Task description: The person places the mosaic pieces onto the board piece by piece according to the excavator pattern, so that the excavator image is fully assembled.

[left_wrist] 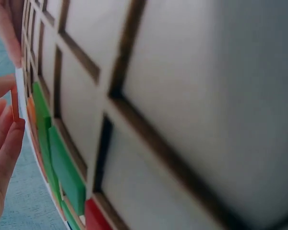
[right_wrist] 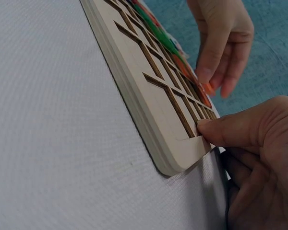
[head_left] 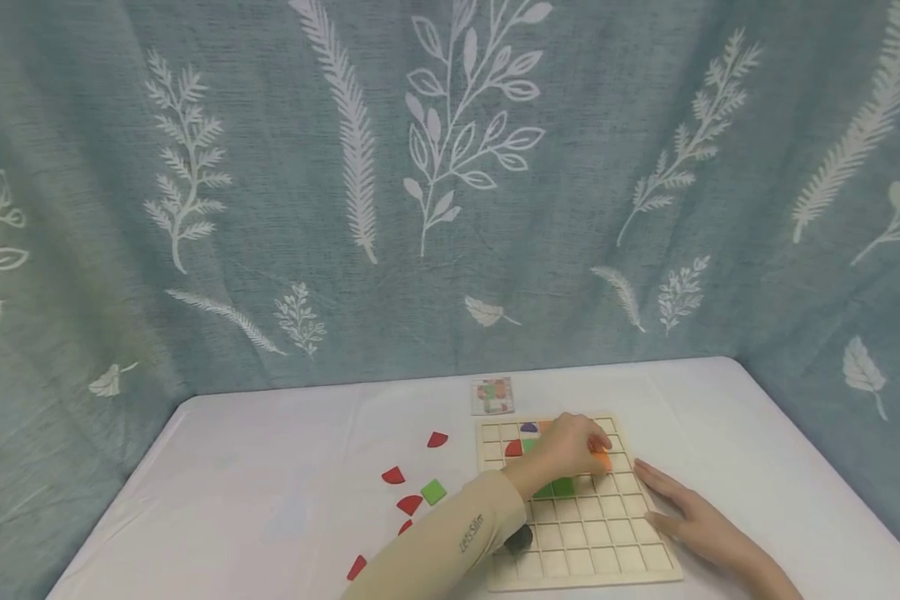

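A wooden grid board (head_left: 615, 533) lies on the white table, with colored pieces set in its far squares. My left hand (head_left: 570, 446) is over its far right part, and in the left wrist view its thumb and fingers pinch a thin orange piece (left_wrist: 15, 106) on edge. Just below the hand are green pieces (head_left: 562, 487); a red piece (head_left: 513, 448) and a blue piece (head_left: 528, 427) sit left of it. My right hand (head_left: 693, 517) rests along the board's right edge, its thumb touching the rim in the right wrist view.
Left of the board lie loose red quarter-round pieces (head_left: 393, 475) and a green square (head_left: 433, 492). A small pattern card (head_left: 492, 396) is behind the board near the table's far edge. A leaf-printed curtain (head_left: 390, 208) hangs behind the table.
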`<move>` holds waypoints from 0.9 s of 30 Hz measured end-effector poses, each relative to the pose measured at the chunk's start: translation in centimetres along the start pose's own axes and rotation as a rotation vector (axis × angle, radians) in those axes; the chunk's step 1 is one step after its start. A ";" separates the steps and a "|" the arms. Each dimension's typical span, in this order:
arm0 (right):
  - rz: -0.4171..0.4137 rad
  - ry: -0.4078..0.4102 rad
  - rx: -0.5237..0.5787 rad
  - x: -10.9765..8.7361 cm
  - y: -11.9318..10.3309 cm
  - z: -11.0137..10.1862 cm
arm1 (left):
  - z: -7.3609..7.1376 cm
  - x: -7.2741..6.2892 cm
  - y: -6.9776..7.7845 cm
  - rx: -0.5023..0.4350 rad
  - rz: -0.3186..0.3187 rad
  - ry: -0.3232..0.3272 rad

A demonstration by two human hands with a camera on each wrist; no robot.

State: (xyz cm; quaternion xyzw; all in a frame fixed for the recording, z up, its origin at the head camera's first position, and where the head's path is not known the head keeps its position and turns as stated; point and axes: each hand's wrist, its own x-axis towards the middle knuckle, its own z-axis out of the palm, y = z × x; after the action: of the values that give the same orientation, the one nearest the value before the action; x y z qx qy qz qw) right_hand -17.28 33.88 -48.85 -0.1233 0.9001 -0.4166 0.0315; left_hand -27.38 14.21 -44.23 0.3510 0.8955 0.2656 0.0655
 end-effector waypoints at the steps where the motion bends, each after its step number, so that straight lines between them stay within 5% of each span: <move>1: -0.004 0.001 -0.009 0.0 0.0 0.0 | 0.1 0.1 0.0 0.006 -0.003 0.003; 13: 0.018 0.004 0.003 -0.1 -0.2 0.0 | 0.7 0.5 0.2 0.084 -0.048 0.008; 20: 0.023 0.003 0.005 0.0 -0.3 0.0 | 0.6 0.5 0.5 0.175 -0.012 0.038; 27: 0.021 0.005 0.003 -0.1 -0.2 0.0 | 0.6 0.1 0.4 0.124 -0.002 0.048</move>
State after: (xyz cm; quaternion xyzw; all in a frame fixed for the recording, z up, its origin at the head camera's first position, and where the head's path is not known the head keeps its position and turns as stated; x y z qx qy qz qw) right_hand -17.19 33.76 -48.66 -0.1127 0.9009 -0.4178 0.0339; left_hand -27.05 14.83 -44.50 0.3469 0.9120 0.2178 0.0222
